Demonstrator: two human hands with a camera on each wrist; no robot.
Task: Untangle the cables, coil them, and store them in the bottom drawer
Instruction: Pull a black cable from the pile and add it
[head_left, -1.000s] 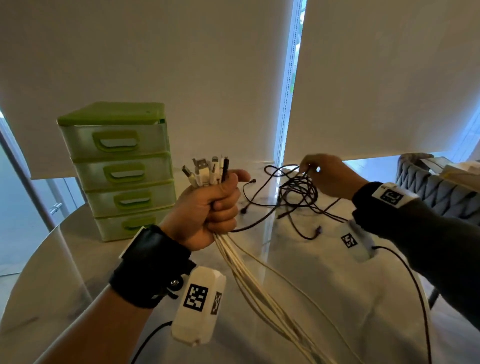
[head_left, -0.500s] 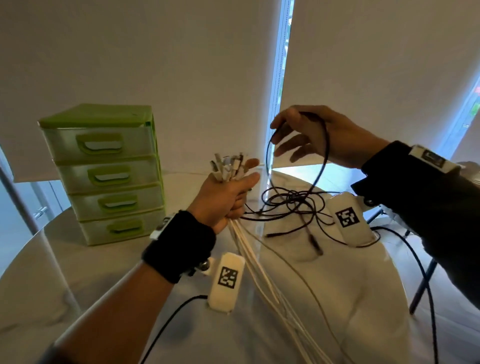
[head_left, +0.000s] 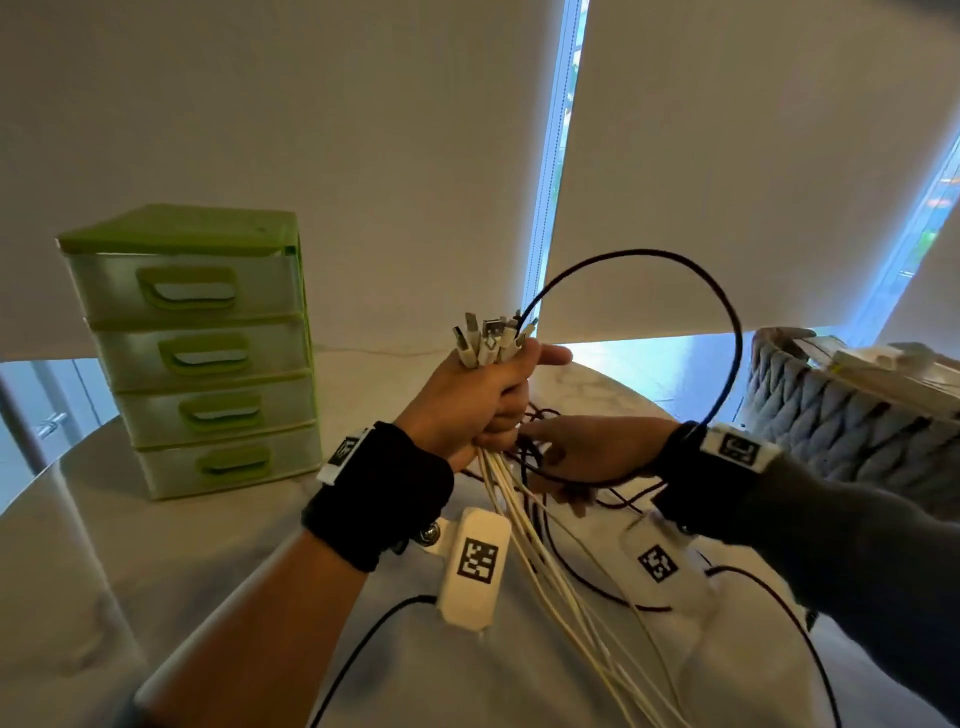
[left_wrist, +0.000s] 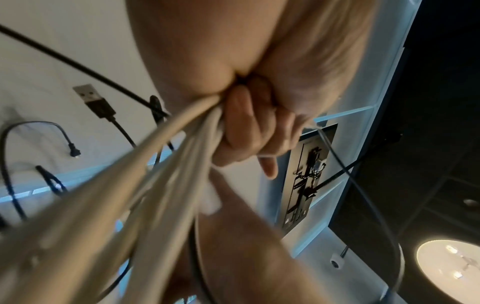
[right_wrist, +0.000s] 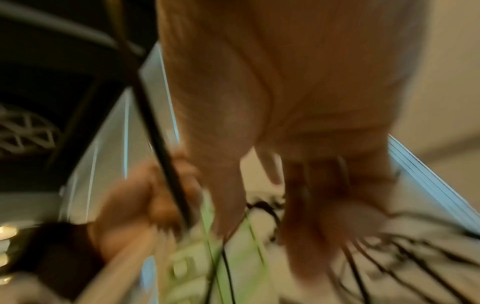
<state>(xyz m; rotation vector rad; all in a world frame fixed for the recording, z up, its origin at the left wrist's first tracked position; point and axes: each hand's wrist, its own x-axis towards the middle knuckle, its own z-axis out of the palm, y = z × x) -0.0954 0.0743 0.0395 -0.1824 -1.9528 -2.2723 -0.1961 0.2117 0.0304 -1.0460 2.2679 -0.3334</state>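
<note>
Since half a second ago the right hand (head_left: 587, 457) has been lowered from above to just beneath the left hand (head_left: 478, 400), fingers extended among the black cables (head_left: 722, 332). The white cables (head_left: 524, 530) are gripped by the left hand; coiling remains. Far left on the worktop (head_left: 156, 561), the bottom drawer (head_left: 228, 462) is closed.

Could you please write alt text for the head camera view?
A left hand grips a bundle of white cables, plugs up, over a table; the right hand reaches beneath, a black cable looping above. Green drawers stand left.
</note>
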